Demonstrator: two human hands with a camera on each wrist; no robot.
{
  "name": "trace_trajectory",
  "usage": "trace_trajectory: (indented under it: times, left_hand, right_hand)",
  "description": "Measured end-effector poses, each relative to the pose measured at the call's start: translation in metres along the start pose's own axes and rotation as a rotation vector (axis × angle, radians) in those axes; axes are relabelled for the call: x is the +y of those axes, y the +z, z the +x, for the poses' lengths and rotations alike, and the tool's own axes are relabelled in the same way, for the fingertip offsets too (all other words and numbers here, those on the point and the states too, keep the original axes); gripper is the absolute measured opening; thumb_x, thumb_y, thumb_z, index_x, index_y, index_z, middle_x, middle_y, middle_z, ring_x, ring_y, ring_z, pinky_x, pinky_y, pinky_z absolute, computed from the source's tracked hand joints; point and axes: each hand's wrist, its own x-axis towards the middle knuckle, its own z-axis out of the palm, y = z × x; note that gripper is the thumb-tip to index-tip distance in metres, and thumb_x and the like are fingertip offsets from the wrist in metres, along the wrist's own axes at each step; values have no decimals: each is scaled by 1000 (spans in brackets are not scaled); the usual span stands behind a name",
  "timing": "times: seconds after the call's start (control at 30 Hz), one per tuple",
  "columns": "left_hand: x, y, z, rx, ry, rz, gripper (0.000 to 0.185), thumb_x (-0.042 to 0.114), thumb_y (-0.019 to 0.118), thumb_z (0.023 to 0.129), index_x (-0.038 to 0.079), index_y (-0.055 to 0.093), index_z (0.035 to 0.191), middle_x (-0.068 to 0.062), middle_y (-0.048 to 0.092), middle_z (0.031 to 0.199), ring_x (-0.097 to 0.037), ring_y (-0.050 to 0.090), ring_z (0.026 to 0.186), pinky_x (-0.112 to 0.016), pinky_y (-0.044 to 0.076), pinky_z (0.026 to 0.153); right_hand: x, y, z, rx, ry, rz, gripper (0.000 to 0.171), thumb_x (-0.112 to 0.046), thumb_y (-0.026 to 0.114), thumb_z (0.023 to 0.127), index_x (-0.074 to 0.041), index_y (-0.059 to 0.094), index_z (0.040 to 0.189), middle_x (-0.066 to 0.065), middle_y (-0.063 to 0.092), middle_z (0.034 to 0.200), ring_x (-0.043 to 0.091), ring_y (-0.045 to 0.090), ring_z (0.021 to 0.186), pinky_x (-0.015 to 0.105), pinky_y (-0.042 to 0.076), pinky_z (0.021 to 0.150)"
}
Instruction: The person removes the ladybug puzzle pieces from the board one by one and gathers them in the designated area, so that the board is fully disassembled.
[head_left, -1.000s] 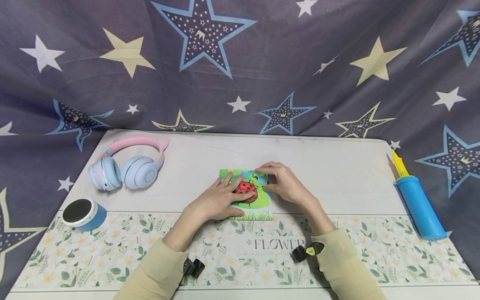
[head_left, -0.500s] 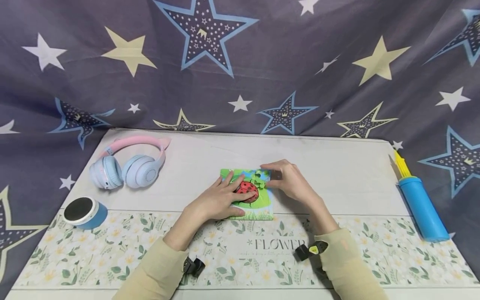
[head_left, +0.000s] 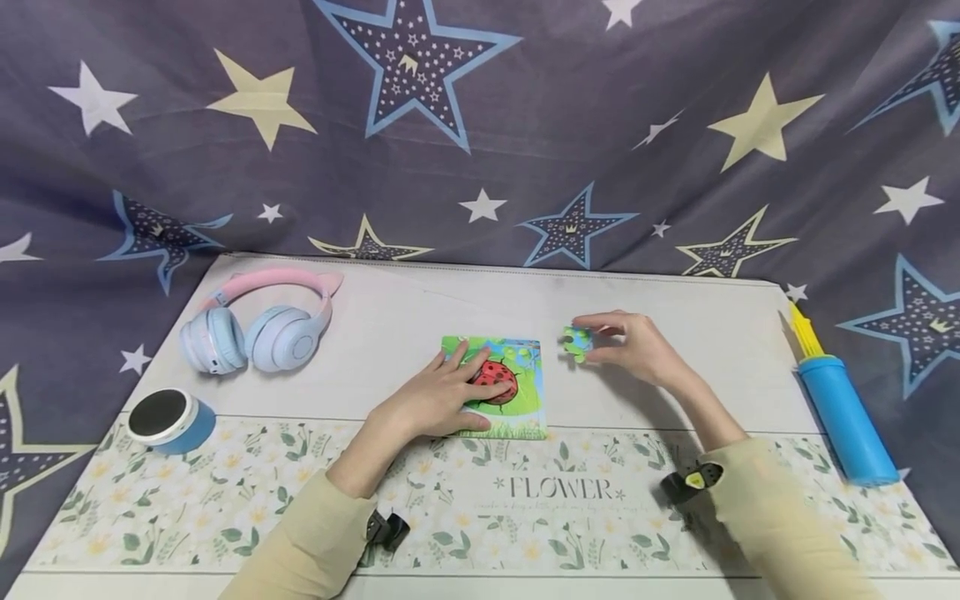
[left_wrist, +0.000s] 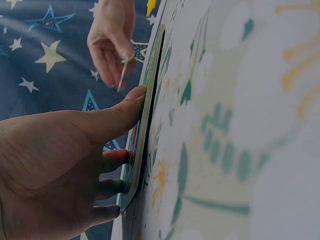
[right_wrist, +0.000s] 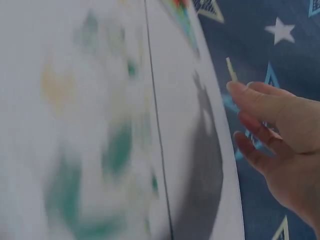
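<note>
A ladybug jigsaw puzzle lies flat at the middle of the table, green and blue around a red ladybug. My left hand rests on its left part with fingers spread and straight, covering some of the picture. To the right of the puzzle, my right hand pinches a green and blue puzzle piece between thumb and fingers, held above the tabletop. The right wrist view shows the puzzle piece edge-on at the fingertips. In the left wrist view the thumb touches the puzzle's near edge.
Pink and blue headphones lie at the back left, with a blue round container with a black top in front of them. A blue hand pump with a yellow nozzle lies along the right edge. A starry curtain hangs behind the table.
The right hand has lifted a piece off the puzzle's upper right area and moved right with it. The left hand stays on the puzzle.
</note>
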Motion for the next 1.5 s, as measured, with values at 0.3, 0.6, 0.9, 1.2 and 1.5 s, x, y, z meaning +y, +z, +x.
trace_trajectory:
  times: [0.3, 0.6, 0.9, 1.2, 1.5]
  left_hand:
    - [1, -1, 0, -1, 8, 21, 59, 43, 63, 100, 28, 47, 156, -16, 11, 174, -46, 3, 161, -65, 12, 129]
    - [2, -2, 0, -5, 0, 6, 59, 43, 63, 100, 27, 48, 155, -14, 10, 175, -44, 2, 161, -64, 11, 130]
    - [4, -2, -1, -9, -2, 7, 59, 44, 63, 100, 29, 48, 155, -14, 10, 175, -43, 2, 161, -63, 10, 130]
    - [4, -3, -1, -15, -6, 20, 59, 44, 63, 100, 31, 47, 156, -14, 9, 175, -43, 1, 161, -62, 10, 130]
    - [2, -3, -3, -11, -12, 8, 59, 44, 63, 100, 29, 47, 155, -14, 10, 175, -43, 1, 161, -62, 9, 130]
  right_hand:
    - [35, -45, -25, 19, 13, -132, 52, -11, 88, 80, -9, 72, 130, 12, 74, 129, 24, 68, 113, 38, 56, 101]
    - [54, -76, -48, 15, -5, -211, 51, -12, 85, 83, -11, 70, 132, 13, 72, 130, 8, 64, 113, 23, 54, 98]
    - [91, -83, -63, 36, -37, -181, 53, -9, 83, 84, -10, 67, 135, 5, 65, 133, -10, 53, 115, 23, 47, 104]
    - [94, -87, -63, 14, 15, -198, 52, -14, 84, 84, -11, 68, 133, 0, 67, 131, -13, 56, 111, 13, 48, 99]
    - [86, -89, -57, -22, 79, -254, 54, -19, 86, 83, -14, 69, 134, 14, 69, 132, 1, 63, 107, 20, 55, 95]
